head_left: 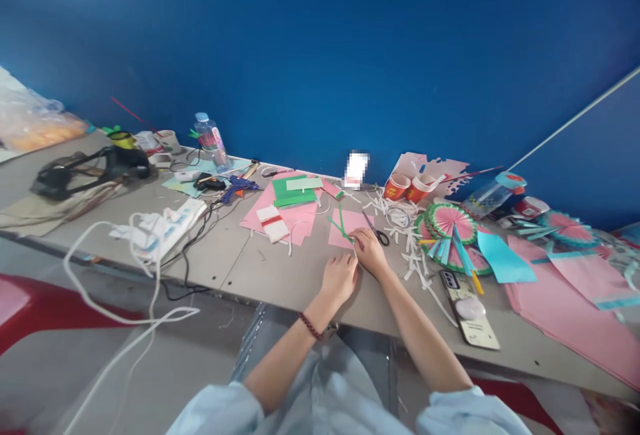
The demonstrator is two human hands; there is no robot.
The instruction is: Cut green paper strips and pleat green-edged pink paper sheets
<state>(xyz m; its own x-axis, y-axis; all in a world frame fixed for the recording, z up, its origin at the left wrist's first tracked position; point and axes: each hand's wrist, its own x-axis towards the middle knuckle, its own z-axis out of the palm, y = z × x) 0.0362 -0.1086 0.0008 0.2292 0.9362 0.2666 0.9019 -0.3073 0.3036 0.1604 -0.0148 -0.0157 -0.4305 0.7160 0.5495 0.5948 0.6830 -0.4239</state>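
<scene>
My left hand (339, 278) rests on the grey table (240, 265) with its fingers curled, just below a pink paper square (346, 227). My right hand (367, 248) sits at that square's lower right corner, fingers pinched on a thin green paper strip (341, 225) that runs up across the pink sheet. Black-handled scissors (377, 233) lie just right of my right hand. What the left fingers hold, if anything, is hidden.
A stack of pink and green paper (290, 205) lies to the left, white paper scraps (413, 255) to the right. Pleated paper fans (447, 228), a phone (470, 308), paper cups (407, 187), a glue gun (237, 187), a power strip (160, 228) and a water bottle (213, 140) crowd the table.
</scene>
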